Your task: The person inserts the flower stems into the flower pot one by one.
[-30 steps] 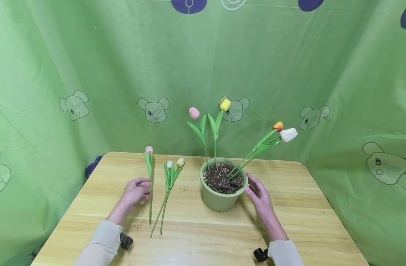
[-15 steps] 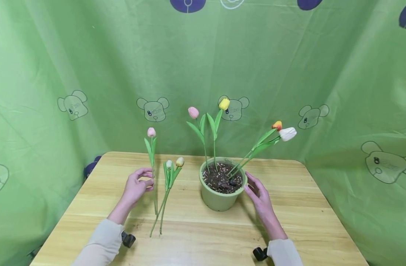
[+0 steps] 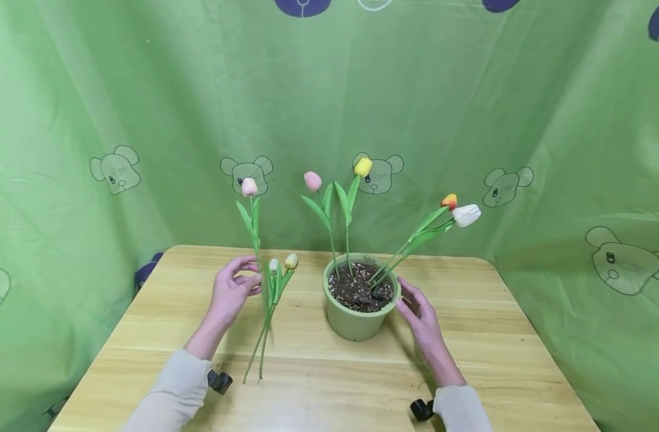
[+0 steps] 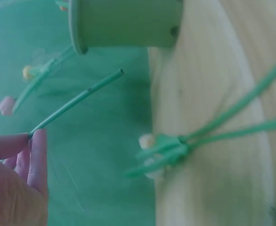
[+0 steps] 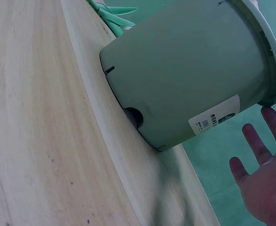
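My left hand (image 3: 232, 291) pinches the stem of a pink artificial tulip (image 3: 249, 187), held upright. The left wrist view shows thumb and fingers on the stem (image 4: 76, 100), its cut end pointing toward the flowerpot. Beneath it on the table lie two crossed tulips, a white one (image 3: 273, 264) and a pale yellow one (image 3: 291, 261). My right hand (image 3: 423, 318) rests at the right rim of the green flowerpot (image 3: 356, 324), fingers spread and mostly straight in the right wrist view. Dark soil (image 3: 356, 294) fills the pot.
In the pot stand a pink tulip (image 3: 313, 181) and a yellow tulip (image 3: 363, 167), while an orange-red tulip (image 3: 449, 201) and a white tulip (image 3: 466, 215) lean right. The wooden table (image 3: 329, 390) meets a green curtain (image 3: 307, 90) behind.
My left hand has lifted the pink tulip off the table and carried it up and to the right, over the two crossed tulips. The right hand stays at the pot's rim.
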The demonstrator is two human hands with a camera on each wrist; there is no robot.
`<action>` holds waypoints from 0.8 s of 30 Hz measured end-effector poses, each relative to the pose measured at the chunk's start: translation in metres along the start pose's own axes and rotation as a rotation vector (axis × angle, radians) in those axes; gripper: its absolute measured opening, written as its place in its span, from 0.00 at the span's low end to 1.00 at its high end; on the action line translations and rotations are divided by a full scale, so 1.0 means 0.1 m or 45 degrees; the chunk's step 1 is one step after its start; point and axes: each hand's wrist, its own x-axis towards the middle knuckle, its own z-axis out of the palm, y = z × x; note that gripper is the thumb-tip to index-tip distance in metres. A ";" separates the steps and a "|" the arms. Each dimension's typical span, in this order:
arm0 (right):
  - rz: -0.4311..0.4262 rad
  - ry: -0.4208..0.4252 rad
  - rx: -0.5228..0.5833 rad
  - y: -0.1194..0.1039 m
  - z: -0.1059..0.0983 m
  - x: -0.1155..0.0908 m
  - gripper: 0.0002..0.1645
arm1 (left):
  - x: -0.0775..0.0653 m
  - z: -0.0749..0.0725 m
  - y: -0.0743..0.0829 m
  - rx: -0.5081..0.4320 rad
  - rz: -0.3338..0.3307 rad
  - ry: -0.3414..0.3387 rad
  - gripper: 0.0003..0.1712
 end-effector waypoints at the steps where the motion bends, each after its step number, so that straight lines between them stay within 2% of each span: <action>1: 0.000 -0.002 0.002 0.00 0.00 0.00 0.32 | 0.01 0.03 0.02 -0.014 0.014 -0.001 0.27; 13: -0.012 -0.002 0.002 -0.01 0.00 0.00 0.32 | 0.08 0.51 0.39 -0.143 0.136 -0.062 0.28; 24: 0.006 -0.009 -0.001 -0.01 0.00 0.00 0.32 | 0.22 1.03 0.55 -0.162 0.254 -0.097 0.27</action>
